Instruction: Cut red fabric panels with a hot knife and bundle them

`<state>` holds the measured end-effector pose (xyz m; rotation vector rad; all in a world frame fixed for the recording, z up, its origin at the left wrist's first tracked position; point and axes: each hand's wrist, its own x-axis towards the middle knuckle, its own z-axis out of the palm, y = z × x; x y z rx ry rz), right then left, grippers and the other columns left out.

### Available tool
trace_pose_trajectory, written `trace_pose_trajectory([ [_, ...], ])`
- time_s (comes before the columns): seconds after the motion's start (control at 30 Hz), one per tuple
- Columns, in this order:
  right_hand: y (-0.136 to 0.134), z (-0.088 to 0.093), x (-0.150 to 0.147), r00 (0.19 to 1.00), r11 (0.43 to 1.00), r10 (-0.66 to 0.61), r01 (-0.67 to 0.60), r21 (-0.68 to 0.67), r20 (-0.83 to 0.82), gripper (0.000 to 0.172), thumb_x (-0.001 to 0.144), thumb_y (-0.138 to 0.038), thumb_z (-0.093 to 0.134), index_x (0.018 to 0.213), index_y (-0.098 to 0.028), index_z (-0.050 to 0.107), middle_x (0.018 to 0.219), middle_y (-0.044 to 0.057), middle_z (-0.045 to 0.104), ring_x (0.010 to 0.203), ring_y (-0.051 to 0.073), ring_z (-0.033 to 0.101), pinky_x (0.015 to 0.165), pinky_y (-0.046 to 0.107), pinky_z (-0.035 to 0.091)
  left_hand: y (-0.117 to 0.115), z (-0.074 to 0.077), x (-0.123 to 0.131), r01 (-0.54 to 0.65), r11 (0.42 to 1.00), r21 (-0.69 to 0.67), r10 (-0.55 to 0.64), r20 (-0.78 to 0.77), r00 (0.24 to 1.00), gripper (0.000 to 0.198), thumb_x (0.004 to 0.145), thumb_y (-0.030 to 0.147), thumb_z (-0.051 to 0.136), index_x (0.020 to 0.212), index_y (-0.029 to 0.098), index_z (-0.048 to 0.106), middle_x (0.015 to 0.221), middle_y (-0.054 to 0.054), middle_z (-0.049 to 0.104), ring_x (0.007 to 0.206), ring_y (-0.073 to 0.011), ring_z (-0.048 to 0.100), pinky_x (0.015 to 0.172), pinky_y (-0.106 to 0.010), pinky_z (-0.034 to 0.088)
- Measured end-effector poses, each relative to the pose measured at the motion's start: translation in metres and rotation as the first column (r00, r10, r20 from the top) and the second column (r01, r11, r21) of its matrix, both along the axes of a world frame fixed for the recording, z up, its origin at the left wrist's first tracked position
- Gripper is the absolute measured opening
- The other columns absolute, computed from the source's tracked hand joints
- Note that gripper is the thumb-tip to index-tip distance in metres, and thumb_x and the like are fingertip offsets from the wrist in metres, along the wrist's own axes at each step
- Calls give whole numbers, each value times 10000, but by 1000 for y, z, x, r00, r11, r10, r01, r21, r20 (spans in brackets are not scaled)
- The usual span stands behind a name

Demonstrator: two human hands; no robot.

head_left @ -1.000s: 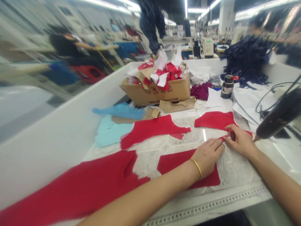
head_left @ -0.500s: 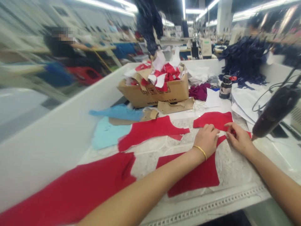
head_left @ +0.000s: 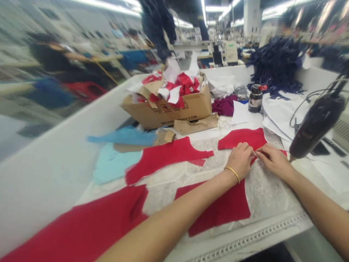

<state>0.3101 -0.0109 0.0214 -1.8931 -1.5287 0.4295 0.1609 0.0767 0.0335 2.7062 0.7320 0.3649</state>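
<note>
My left hand [head_left: 240, 159], with a yellow bangle at its wrist, is closed over the narrow upper end of a cut red fabric piece [head_left: 226, 209]. Its fingertips meet those of my right hand [head_left: 275, 160], which pinches the same narrow tip between thumb and forefinger. The wide part of this piece lies flat under my left forearm. Just beyond my fingers lies another red fabric panel [head_left: 241, 138]. To the left is a red cutout [head_left: 163, 156] with a curved edge, and a large red cloth [head_left: 81, 225] stretches toward the near left.
A cardboard box [head_left: 174, 109] heaped with red and white scraps stands at the back. Light blue pieces [head_left: 117, 162] lie left. A black handheld device [head_left: 317, 125] hangs at right, near a dark jar [head_left: 255, 99] and white paper [head_left: 283, 112]. A measuring tape [head_left: 253, 234] runs along the front edge.
The view has shifted, so most table things sit further left. My right hand has come closer to my left, and their fingertips now meet at the red piece's tip.
</note>
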Motion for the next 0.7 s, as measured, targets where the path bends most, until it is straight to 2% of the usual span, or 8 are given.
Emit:
trace_pose_trajectory([
  [0.1, 0, 1, -3, 999, 999, 26, -27, -41, -20, 112, 882, -266, 611, 891, -226, 715, 836, 24, 630, 703, 168, 593, 628, 300, 435, 2, -3, -2, 5, 1000, -15, -5, 37, 999, 135, 924, 87, 544, 851, 196, 571, 947, -62, 584, 938, -239, 548, 837, -386, 478],
  [0.17, 0, 0, -3, 1000, 998, 19, -20, -60, -24, 64, 847, -220, 635, 829, -213, 697, 799, 14, 617, 671, 156, 569, 608, 290, 419, 3, -5, -2, 3, 1000, -23, -2, 63, 998, 143, 926, 93, 535, 838, 201, 566, 930, -56, 579, 926, -239, 544, 829, -384, 468],
  [0.37, 1, 3, -6, 999, 995, -34, 33, -93, -15, 144, 835, -167, 625, 697, -195, 595, 730, -4, 572, 650, 149, 520, 619, 284, 401, 4, -12, -2, -9, 999, -32, 13, 128, 992, 145, 939, 117, 526, 838, 207, 579, 916, -50, 587, 931, -239, 546, 827, -377, 453],
  [0.53, 1, 9, -8, 999, 992, -50, 51, -114, 15, 184, 817, -149, 641, 665, -198, 549, 710, -14, 545, 640, 143, 501, 612, 277, 373, 9, -17, -3, -23, 1000, -21, 25, 139, 990, 144, 930, 107, 533, 972, 194, 640, 981, -67, 607, 990, -252, 567, 876, -406, 465],
  [0.7, 0, 9, -6, 992, 987, -97, 106, -123, 80, 204, 780, -154, 675, 649, -199, 525, 710, -9, 531, 654, 152, 483, 593, 279, 320, 7, -15, -12, 19, 999, 30, -23, 131, 991, 143, 931, 134, 553, 1021, 186, 651, 997, -71, 613, 984, -248, 565, 870, -404, 476],
])
